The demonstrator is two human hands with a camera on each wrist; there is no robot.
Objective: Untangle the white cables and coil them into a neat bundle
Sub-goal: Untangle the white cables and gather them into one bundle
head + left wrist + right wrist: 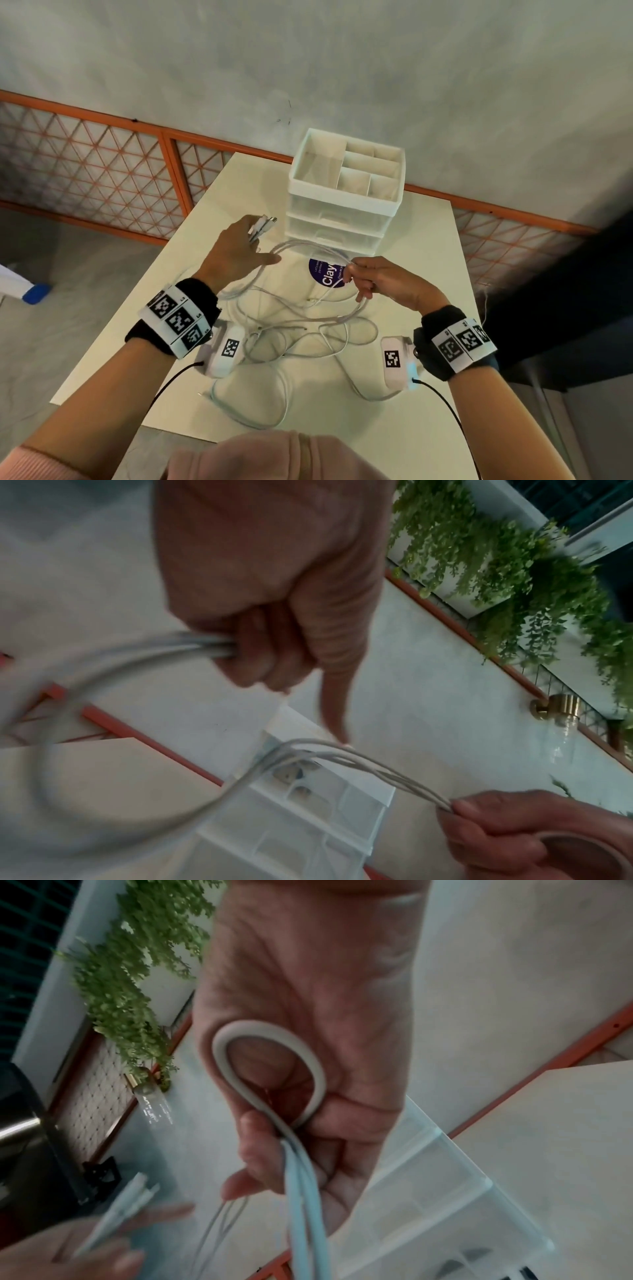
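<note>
Several white cables (301, 329) lie tangled on the pale table (418, 240), with loops lifted between my hands. My left hand (239, 250) grips a bunch of cable ends, and their connectors (262, 224) stick out above the fist. In the left wrist view its fingers (260, 653) curl round the strands (192, 645) while the forefinger points out. My right hand (373, 281) pinches several strands (404, 780) and holds a small loop (270, 1069) against its palm. Both hands hang above the table, in front of the drawer unit.
A white plastic drawer unit (342, 192) with an open divided top stands at the table's far side. A purple round sticker (327, 272) lies below it. An orange-framed mesh railing (102, 164) runs behind. A pink garment (274, 455) is at the near edge.
</note>
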